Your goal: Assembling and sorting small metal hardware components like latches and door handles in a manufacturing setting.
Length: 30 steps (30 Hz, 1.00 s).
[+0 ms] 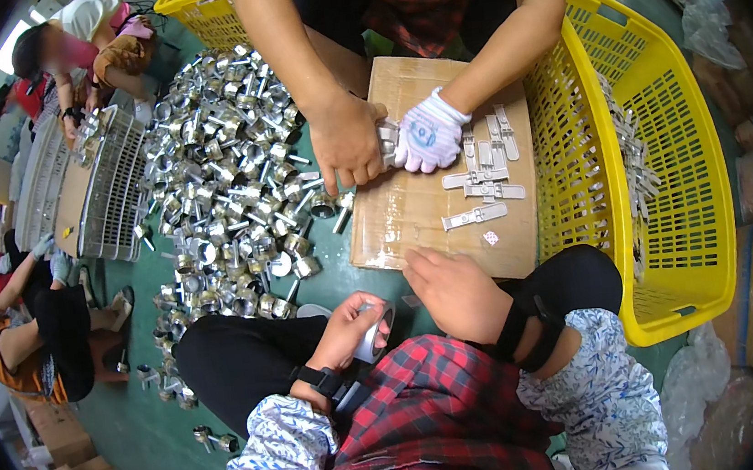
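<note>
My left hand (350, 332) is closed around a roll of pale tape (371, 340) above my lap. My right hand (458, 292) hovers by the near edge of the cardboard sheet (394, 224), its fingers stretched out and close together. A small clear strip shows near its fingertips, too faint to make out. Several light grey plastic handles (475, 216) lie on the cardboard. Across from me, a co-worker's bare hand (347, 142) and white-gloved hand (428, 133) press together on a shiny metal part (388, 142).
A large heap of metal cup-shaped parts with stems (223, 168) covers the green floor (156, 451) at left. At right stands a yellow basket (679, 231) holding more handles. Another yellow basket (198, 20) is behind the heap. Other people work around a crate (116, 203) at far left.
</note>
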Each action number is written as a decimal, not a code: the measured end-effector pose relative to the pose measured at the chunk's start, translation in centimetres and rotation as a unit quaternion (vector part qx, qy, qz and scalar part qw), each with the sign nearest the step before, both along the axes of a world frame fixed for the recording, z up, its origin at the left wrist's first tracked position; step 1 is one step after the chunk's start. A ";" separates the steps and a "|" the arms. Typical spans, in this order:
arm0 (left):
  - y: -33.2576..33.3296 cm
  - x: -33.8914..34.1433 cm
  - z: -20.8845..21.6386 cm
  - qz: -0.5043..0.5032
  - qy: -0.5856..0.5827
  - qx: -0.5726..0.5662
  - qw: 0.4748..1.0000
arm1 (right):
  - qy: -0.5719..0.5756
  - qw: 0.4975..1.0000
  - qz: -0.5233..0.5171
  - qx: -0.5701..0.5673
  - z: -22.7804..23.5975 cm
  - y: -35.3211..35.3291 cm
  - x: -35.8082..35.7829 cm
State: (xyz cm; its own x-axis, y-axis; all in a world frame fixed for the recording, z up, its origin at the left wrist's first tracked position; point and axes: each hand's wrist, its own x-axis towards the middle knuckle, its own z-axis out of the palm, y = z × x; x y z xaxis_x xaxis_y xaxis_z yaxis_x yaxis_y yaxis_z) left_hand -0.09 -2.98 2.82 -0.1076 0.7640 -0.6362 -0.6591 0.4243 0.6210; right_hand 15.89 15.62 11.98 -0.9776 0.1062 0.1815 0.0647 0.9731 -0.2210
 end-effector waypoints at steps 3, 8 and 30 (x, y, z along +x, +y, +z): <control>-0.1 0.2 0.3 -0.007 0.003 0.000 1.000 | -0.007 1.000 -0.003 -0.007 -0.2 0.0 0.0; -0.3 0.5 0.5 -0.003 0.001 0.000 1.000 | -0.020 1.000 0.000 0.005 -0.5 -0.1 0.0; 1.0 0.1 2.1 0.033 -0.005 0.040 0.999 | -0.008 0.999 0.003 -0.043 -0.9 0.1 -0.4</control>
State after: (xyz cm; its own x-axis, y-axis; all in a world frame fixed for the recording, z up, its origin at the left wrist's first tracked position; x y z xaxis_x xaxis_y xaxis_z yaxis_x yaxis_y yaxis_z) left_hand 0.00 -2.01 4.89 -0.1532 0.8041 -0.5744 -0.6896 0.3293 0.6450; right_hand 15.52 15.70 11.11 -0.9810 0.1148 0.1565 0.0630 0.9510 -0.3028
